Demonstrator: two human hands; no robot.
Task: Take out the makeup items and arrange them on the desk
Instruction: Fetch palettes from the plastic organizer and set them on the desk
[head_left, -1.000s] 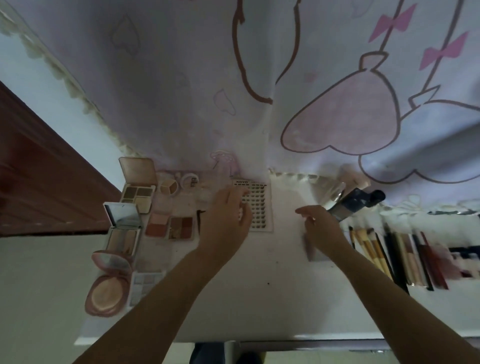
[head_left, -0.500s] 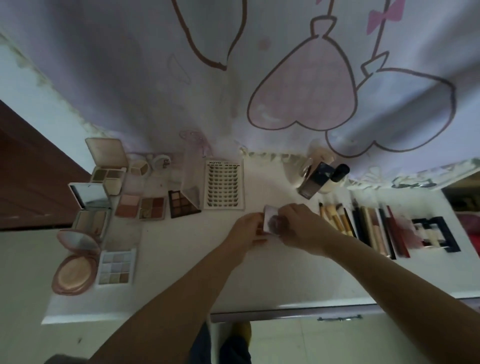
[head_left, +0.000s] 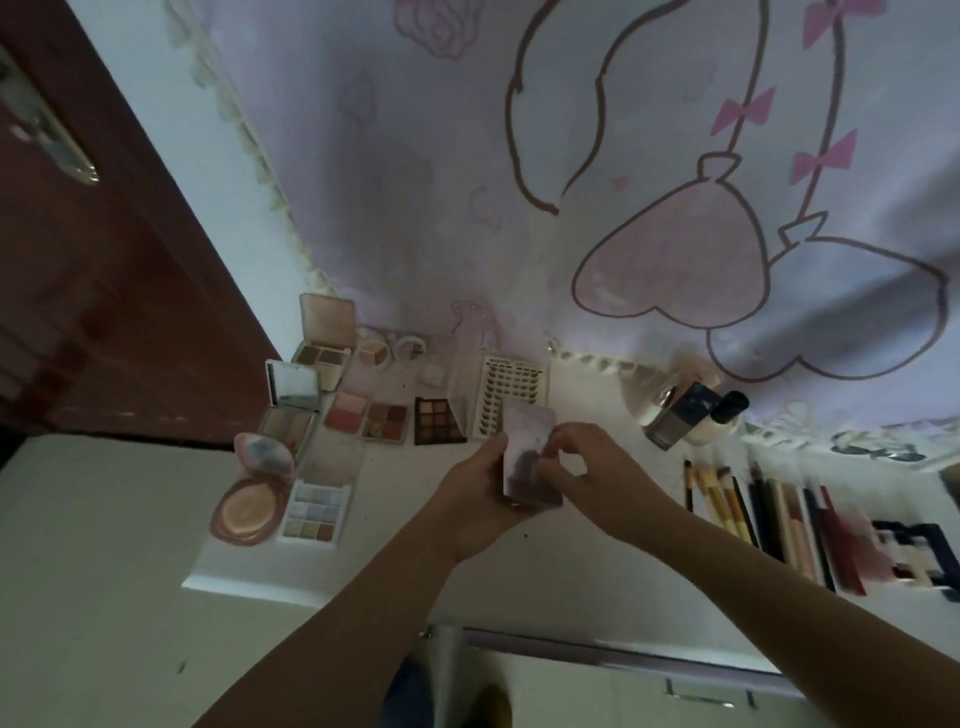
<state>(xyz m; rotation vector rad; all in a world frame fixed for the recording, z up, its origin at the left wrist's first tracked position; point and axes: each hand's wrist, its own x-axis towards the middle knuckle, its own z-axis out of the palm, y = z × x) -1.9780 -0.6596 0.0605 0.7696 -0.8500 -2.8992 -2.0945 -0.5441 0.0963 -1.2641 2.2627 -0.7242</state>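
Note:
Both hands hold a small pinkish compact case (head_left: 527, 452) just above the middle of the white desk (head_left: 597, 571). My left hand (head_left: 475, 491) grips it from below and the left. My right hand (head_left: 584, 465) pinches its right edge with curled fingers. Open palettes lie in rows at the left: a dark eyeshadow palette (head_left: 438, 421), a blush (head_left: 345, 410), a pastel palette (head_left: 314, 512) and a round powder compact (head_left: 248, 512). A lash tray (head_left: 511, 392) lies behind the held case.
Bottles (head_left: 685, 415) stand at the back right against a printed curtain (head_left: 623, 182). Brushes and pencils (head_left: 753, 512) lie in a row at the right, beside a dark frame-shaped box (head_left: 914, 558). A brown door (head_left: 104, 286) is at the left. A drawer handle (head_left: 706, 693) shows below the desk edge.
My left hand left the lash tray and joined my right hand. Together they picked up the pinkish case and raised it. The camera swung right, then back left.

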